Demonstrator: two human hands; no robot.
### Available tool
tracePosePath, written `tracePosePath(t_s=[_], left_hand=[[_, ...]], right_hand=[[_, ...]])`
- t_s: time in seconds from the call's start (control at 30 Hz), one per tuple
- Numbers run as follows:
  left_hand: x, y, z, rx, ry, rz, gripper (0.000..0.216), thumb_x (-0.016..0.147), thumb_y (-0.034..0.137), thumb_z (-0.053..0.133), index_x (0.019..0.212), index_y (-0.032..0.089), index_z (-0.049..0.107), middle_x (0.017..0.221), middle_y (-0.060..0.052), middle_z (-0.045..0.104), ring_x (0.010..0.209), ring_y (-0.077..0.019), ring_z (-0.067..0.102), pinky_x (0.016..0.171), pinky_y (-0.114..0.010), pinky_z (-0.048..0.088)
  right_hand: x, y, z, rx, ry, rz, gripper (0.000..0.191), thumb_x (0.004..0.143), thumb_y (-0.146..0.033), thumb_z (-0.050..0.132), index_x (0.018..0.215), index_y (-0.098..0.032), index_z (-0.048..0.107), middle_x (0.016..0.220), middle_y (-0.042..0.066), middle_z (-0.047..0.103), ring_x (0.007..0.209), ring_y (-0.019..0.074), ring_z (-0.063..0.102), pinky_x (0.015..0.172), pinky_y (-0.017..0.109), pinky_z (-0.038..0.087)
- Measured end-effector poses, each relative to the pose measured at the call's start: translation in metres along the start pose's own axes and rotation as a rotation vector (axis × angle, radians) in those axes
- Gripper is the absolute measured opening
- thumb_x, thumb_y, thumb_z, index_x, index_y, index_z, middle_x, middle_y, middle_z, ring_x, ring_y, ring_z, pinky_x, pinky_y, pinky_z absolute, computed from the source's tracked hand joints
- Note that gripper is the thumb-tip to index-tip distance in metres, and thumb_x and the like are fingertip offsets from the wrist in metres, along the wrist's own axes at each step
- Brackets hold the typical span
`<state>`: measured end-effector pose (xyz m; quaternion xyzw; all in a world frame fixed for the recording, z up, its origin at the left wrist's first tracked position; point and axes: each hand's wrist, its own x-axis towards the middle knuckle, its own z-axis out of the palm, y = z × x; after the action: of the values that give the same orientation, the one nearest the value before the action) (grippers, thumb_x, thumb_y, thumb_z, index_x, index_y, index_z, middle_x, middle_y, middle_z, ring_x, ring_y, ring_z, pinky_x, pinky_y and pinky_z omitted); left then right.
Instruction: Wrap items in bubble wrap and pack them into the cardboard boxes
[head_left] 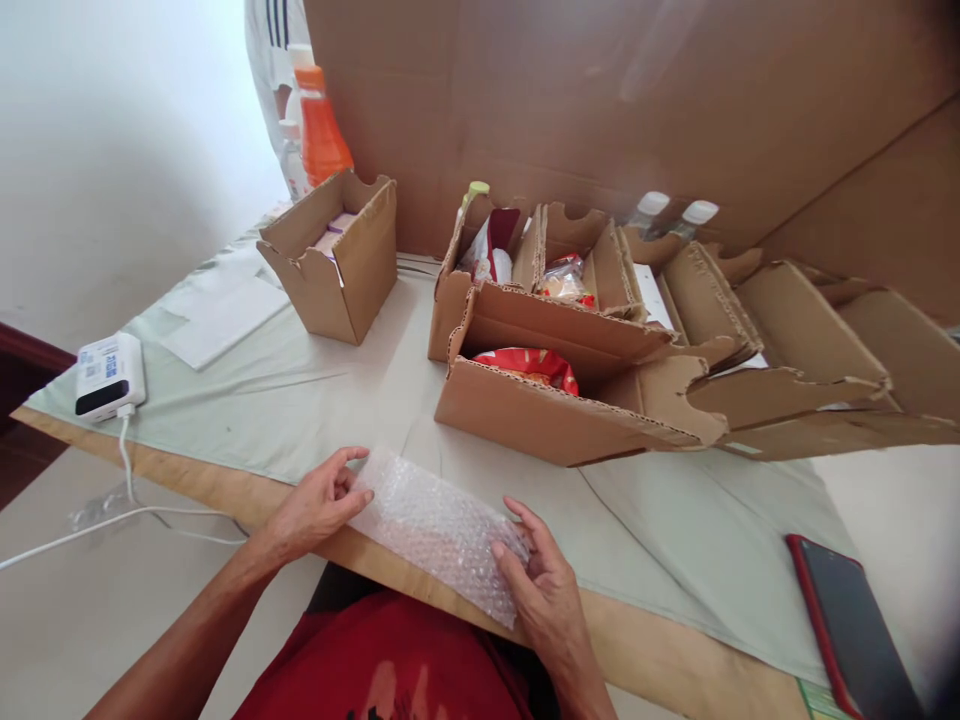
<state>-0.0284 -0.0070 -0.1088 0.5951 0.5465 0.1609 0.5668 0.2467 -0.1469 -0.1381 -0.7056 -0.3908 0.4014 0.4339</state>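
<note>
A sheet of clear bubble wrap [439, 525] lies flat at the table's front edge, slanting down to the right. At its left end, my left hand [322, 500] grips the edge, thumb on the near side and forefinger on the far side. My right hand [540, 575] has the other end, its thumb on top and the fingers around the border. Some fingertips of both hands are hidden. Just beyond the wrap stands an open cardboard box [517, 415] with a red packet [529, 368] inside.
More cardboard boxes [810, 320] stand in a row at the right. Another box [330, 285] is at back left, near orange bottle [322, 125]. A white power bank [110, 375] with a cable lies left; a phone [855, 630] lies right. Tall cardboard [570, 100] closes the back.
</note>
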Motion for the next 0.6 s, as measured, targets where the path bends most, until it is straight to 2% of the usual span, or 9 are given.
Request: tracePosePath(t_s=[0.07,0.13,0.27,0.37,0.5,0.6], left_hand=[[0.000,-0.001,0.002,-0.049,-0.058,0.020,0.067,0.076,0.043,0.062,0.135,0.014,0.047,0.076,0.002,0.061,0.063,-0.0157,0.054,0.061,-0.028,0.041],[0.002,0.001,0.000,-0.042,-0.046,0.060,0.065,0.077,0.040,0.060,0.136,0.015,0.047,0.079,0.001,0.062,0.068,-0.0165,0.056,0.063,-0.028,0.042],[0.015,0.014,-0.014,0.160,0.149,0.165,0.060,0.079,0.036,0.055,0.135,0.015,0.052,0.071,0.005,0.050,0.064,-0.0151,0.051,0.061,-0.026,0.041],[0.035,0.032,-0.024,0.378,0.224,0.251,0.059,0.080,0.031,0.053,0.136,0.015,0.054,0.076,0.003,0.056,0.064,-0.0154,0.053,0.064,-0.028,0.044],[0.072,0.057,-0.028,0.572,0.228,0.340,0.057,0.078,0.020,0.052,0.134,0.016,0.059,0.086,-0.002,0.068,0.077,-0.0206,0.064,0.075,-0.033,0.050],[0.098,0.071,-0.025,0.587,0.244,0.396,0.056,0.075,0.014,0.054,0.131,0.016,0.062,0.094,-0.006,0.072,0.096,-0.0268,0.067,0.089,-0.039,0.051]], right_hand=[[-0.001,-0.001,-0.001,0.001,-0.008,-0.006,0.057,0.088,-0.049,0.064,0.135,-0.018,0.060,0.102,0.009,0.069,0.086,0.0195,0.065,0.082,0.031,0.054],[-0.003,-0.002,-0.001,0.018,-0.027,-0.016,0.055,0.087,-0.047,0.066,0.134,-0.019,0.060,0.102,0.009,0.069,0.085,0.0188,0.066,0.080,0.029,0.055],[-0.008,-0.009,0.005,0.056,-0.128,-0.063,0.043,0.089,-0.041,0.063,0.127,-0.021,0.064,0.099,0.007,0.069,0.077,0.0165,0.065,0.071,0.026,0.053],[-0.009,-0.022,0.019,0.037,-0.222,-0.124,0.030,0.090,-0.032,0.060,0.118,-0.023,0.069,0.097,0.005,0.069,0.075,0.0153,0.063,0.068,0.025,0.051],[-0.005,-0.042,0.047,0.020,-0.329,-0.222,0.026,0.089,-0.023,0.056,0.107,-0.025,0.074,0.093,0.003,0.068,0.079,0.0151,0.062,0.070,0.025,0.048],[0.001,-0.047,0.065,0.050,-0.378,-0.143,0.024,0.090,-0.027,0.055,0.103,-0.022,0.074,0.085,0.003,0.064,0.072,0.0140,0.058,0.065,0.026,0.046]])
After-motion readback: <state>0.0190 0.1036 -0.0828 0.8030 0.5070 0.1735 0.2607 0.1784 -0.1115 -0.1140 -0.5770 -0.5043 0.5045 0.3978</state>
